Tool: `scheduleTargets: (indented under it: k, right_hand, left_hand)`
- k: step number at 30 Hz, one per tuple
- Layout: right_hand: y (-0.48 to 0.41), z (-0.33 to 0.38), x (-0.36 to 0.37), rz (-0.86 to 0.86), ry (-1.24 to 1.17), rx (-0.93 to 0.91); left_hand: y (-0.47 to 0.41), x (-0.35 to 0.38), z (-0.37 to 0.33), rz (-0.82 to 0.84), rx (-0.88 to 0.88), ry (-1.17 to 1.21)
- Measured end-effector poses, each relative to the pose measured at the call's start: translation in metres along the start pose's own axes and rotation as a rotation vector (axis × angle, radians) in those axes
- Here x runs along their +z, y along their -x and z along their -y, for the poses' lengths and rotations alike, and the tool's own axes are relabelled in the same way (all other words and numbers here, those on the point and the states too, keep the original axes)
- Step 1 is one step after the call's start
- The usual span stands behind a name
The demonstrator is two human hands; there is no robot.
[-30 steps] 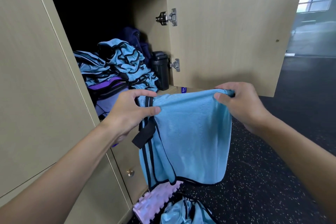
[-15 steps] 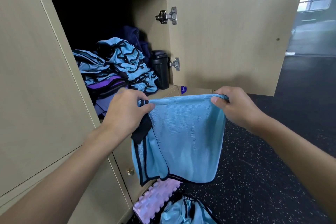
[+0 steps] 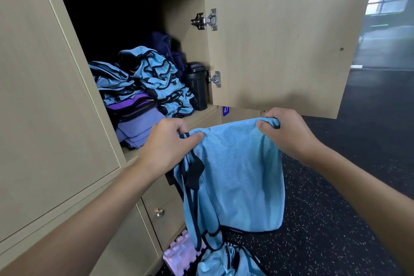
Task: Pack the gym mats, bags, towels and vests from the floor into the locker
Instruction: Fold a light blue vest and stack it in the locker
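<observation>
Pink ridged mat (image 3: 179, 251) and crumpled blue vest (image 3: 226, 262) lie on the floor (image 3: 336, 219), below the locker (image 3: 56, 119). In front of its open compartment, left hand (image 3: 167, 149) and right hand (image 3: 284, 133) each pinch a top corner of a light-blue vest (image 3: 237, 181); long axis vertical, hem down. Versus earlier frames, the hands stand closer together and the cloth sags between them. Inside: stacked blue vests (image 3: 154, 78), purple folded items (image 3: 136, 123), black container (image 3: 197, 85).

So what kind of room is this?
Probably a gym changing room: a wall of wooden lockers, one open and stuffed with blue sports vests, and speckled rubber flooring.
</observation>
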State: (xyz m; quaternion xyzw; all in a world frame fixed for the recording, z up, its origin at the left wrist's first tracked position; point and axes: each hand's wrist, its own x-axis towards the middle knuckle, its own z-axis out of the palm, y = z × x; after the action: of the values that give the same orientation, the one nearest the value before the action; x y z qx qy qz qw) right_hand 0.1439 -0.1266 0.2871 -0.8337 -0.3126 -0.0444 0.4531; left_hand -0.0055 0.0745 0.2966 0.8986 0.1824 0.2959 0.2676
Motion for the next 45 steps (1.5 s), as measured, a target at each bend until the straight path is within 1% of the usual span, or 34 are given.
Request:
scheduleTargets:
  k: [4,7,11,14,17,19,22,26,29,30,31,32,34,35,36,38,40,42,45]
  right_hand:
    - [0.003,0.009,0.000,-0.006,0.020,0.007]
    - [0.009,0.018,0.003,-0.006,0.023,-0.018]
    - [0.019,0.028,0.019,0.067,0.001,-0.037]
    - [0.025,0.034,0.031,0.127,-0.086,-0.025]
    - [0.028,0.037,0.041,0.175,-0.187,-0.016]
    - [0.031,0.040,0.045,0.209,-0.265,-0.046]
    - [0.034,0.045,0.049,0.222,-0.346,-0.107]
    - [0.033,0.045,0.047,0.425,-0.522,-0.101]
    - [0.037,0.049,0.038,0.531,-0.720,-0.097]
    - [0.038,0.050,0.035,0.507,-0.795,-0.090]
    - [0.037,0.051,0.034,0.443,-0.851,-0.062]
    - [0.036,0.052,0.033,0.337,-0.856,-0.042]
    - [0.030,0.049,0.033,0.089,-0.693,-0.064]
    - [0.027,0.045,0.032,0.026,-0.617,-0.081]
    - [0.026,0.042,0.032,0.036,-0.589,-0.080]
    - [0.030,0.039,0.029,0.196,-0.639,-0.035]
    - [0.036,0.040,0.028,0.325,-0.649,0.011]
    - [0.039,0.043,0.030,0.328,-0.631,-0.001]
    - [0.038,0.046,0.033,0.232,-0.692,-0.003]
  left_hand:
    - [-0.001,0.003,-0.004,-0.076,-0.098,-0.023]
    - [-0.001,0.005,-0.004,-0.112,-0.139,-0.032]
    - [0.000,0.011,-0.010,-0.072,-0.153,-0.063]
    - [0.002,0.014,-0.014,-0.039,-0.150,-0.055]
    - [0.003,0.015,-0.015,-0.030,-0.112,-0.067]
    - [0.004,0.017,-0.014,0.000,-0.085,0.009]
    - [0.003,0.016,-0.014,0.096,-0.130,0.299]
    - [0.004,0.007,-0.022,0.212,-0.286,0.646]
    - [0.006,-0.004,-0.026,0.243,-0.290,0.698]
    - [0.006,-0.006,-0.025,0.244,-0.296,0.704]
    - [0.007,-0.008,-0.026,0.240,-0.310,0.720]
    - [0.006,-0.010,-0.025,0.238,-0.316,0.737]
    - [0.005,-0.014,-0.026,0.239,-0.312,0.777]
    - [0.005,-0.017,-0.028,0.252,-0.306,0.803]
    - [0.005,-0.019,-0.029,0.263,-0.298,0.830]
    - [0.004,-0.023,-0.032,0.270,-0.298,0.910]
    - [0.002,-0.027,-0.032,0.239,-0.341,0.979]
    - [0.000,-0.027,-0.029,0.228,-0.370,1.013]
    - [0.003,-0.025,-0.032,0.222,-0.405,0.977]
